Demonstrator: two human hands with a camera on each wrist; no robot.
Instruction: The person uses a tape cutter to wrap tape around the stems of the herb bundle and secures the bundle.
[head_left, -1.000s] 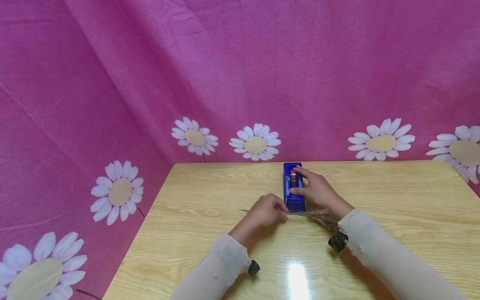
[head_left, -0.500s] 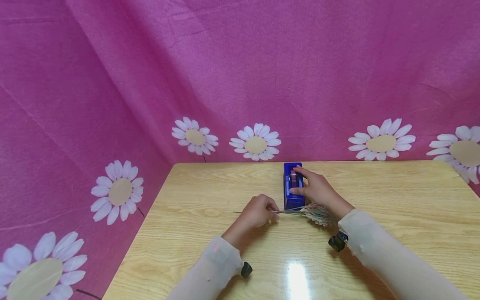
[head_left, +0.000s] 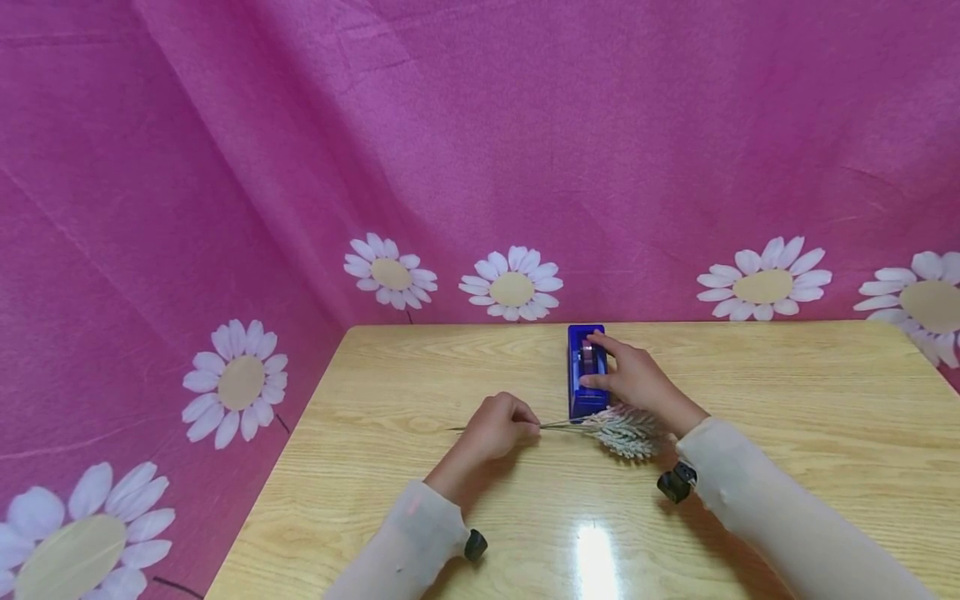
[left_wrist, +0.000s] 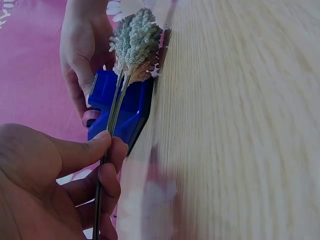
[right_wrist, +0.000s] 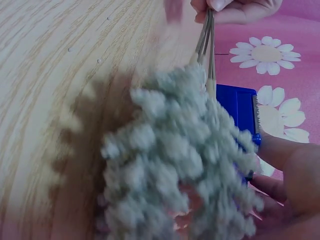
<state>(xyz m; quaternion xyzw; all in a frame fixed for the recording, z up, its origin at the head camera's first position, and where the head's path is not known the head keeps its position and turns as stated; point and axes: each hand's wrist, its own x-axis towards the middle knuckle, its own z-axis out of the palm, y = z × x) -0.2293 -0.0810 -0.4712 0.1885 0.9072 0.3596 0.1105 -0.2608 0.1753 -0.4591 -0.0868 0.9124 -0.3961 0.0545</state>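
My left hand [head_left: 497, 425] pinches the thin stems [left_wrist: 116, 107] of a small bunch of pale green flowers [head_left: 630, 433] between thumb and fingers. The fluffy heads point right, just in front of a blue tape dispenser [head_left: 587, 407]. My right hand [head_left: 637, 379] holds that dispenser from its right side, near the pinkish tape roll [left_wrist: 91, 116]. In the right wrist view the blurred flower heads [right_wrist: 160, 135] cover much of the dispenser and part of the right hand. A serrated cutter edge [right_wrist: 256, 114] shows on the dispenser's end.
A light wood-grain table [head_left: 390, 367] lies under both hands, its far edge against a pink cloth [head_left: 600, 167] printed with white daisies. A bright light reflection [head_left: 595, 558] shines near the front. Black wrist devices [head_left: 675, 483] sit on both sleeves.
My left hand has moved left with the stems, drawing the flower heads leftward so more of them shows in front of the dispenser. The right hand and the dispenser stay in place.
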